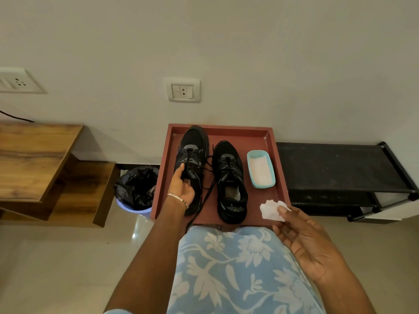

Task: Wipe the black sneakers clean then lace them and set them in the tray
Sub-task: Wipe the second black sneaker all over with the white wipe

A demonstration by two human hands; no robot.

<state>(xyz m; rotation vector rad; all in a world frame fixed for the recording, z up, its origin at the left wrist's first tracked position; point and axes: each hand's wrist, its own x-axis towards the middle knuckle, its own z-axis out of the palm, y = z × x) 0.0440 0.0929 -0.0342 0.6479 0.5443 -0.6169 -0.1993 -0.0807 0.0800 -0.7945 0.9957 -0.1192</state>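
Note:
Two black sneakers stand in a red-brown tray (278, 168) against the wall. The left sneaker (195, 146) is tipped up at the toe, and my left hand (182, 189) grips it at the tongue and opening. Loose black laces (207, 191) trail between the shoes. The right sneaker (230, 177) lies flat on the tray, untouched. My right hand (299, 236) pinches a crumpled white wipe (271, 210) over the tray's near right corner.
A small teal dish (260, 168) with white contents sits in the tray's right part. A lilac bin with a black bag (136, 189) stands left of the tray. Wooden furniture (34, 159) is at the left, a black rack (340, 168) at the right.

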